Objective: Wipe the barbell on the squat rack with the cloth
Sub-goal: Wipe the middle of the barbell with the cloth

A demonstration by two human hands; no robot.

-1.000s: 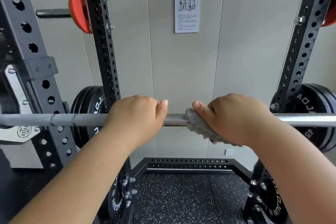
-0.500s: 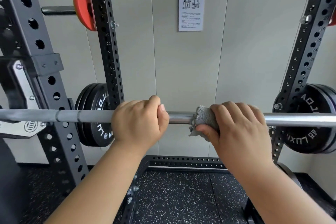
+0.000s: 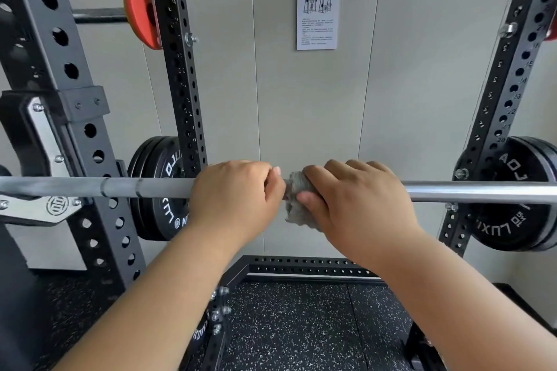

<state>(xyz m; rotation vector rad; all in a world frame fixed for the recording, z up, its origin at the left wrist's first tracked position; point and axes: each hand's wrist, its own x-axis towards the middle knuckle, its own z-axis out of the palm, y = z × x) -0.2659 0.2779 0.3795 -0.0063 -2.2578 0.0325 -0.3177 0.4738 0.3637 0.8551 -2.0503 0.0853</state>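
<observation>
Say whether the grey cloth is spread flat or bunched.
Bunched: grey fuzzy cloth crumpled round the steel barbell under the right hand.

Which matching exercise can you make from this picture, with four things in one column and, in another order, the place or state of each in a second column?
Column one:
1. left hand
2. right hand
3. red plate
4. paper notice

Column two:
a. fixed on the wall
b. grips the bare barbell
c. high up at the left, on a horizontal peg
d. holds the cloth round the barbell

Right pairs: 1-b, 2-d, 3-c, 4-a.
</observation>
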